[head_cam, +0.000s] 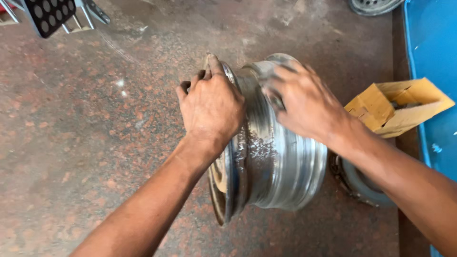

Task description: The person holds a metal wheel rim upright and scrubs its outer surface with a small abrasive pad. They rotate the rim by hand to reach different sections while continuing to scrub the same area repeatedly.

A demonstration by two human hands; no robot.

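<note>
Black perforated metal stand (50,15) at 11 o'clock, on the speckled reddish stone floor (85,143).

Left hand (212,105) just left of centre: fingers curled over the near rim, thumb up along its edge, clamped on the bare silver steel wheel rim (281,166).

Wheel rim stands on edge on the floor at centre frame. Its axle axis runs left to right, roughly 9 to 3 o'clock; open face points toward 9 o'clock. Barrel scuffed, patchy grey.

Right hand (304,102) at 1 o'clock of the rim, palm down, fingers spread flat on the barrel top, pressing, not gripping.

Worn round metal part (359,183) behind the rim at 4 o'clock. Open tan cardboard box (397,107) at 3 o'clock against a blue panel (433,43).
</note>
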